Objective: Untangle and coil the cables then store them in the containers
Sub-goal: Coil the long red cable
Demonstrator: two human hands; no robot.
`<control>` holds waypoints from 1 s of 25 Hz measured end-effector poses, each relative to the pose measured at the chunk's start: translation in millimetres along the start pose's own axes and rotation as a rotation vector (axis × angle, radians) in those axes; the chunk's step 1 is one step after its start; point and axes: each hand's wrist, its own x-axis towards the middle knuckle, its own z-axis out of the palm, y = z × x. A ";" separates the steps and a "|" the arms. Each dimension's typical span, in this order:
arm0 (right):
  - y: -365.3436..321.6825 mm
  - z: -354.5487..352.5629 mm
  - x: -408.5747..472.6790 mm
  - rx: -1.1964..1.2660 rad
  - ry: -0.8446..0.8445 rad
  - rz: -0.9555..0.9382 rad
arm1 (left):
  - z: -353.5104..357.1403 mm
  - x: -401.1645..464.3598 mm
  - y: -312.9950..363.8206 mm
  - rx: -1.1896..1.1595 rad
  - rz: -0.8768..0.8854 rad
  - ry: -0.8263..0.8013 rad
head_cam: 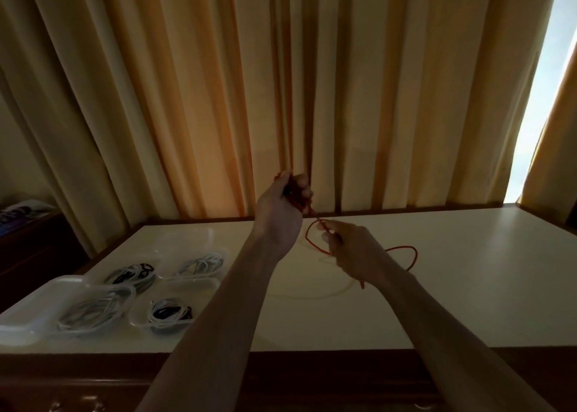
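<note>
Holding one red cable [402,249] | left hand [281,205] grip clamped | right hand [349,249] pinching | six containers [187,239]

Orange-tan curtains [218,99] hang in folds behind a white table [452,286] w/ dark wood edge. Bright window strip [543,99] far right. Dark furniture [28,239] at left, w/ something blurry on top.

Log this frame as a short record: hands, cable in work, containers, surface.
left hand: raised, grips gathered loops of the red cable
right hand: pinches the same cable lower down
cable slack: loops on the white table
containers: clear tubs at left, four hold coiled cables
backdrop: orange curtains
</note>
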 end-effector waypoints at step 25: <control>-36.2 -17.9 -4.6 0.659 0.087 -0.046 | -4.7 -6.3 -7.4 0.385 -0.332 -0.049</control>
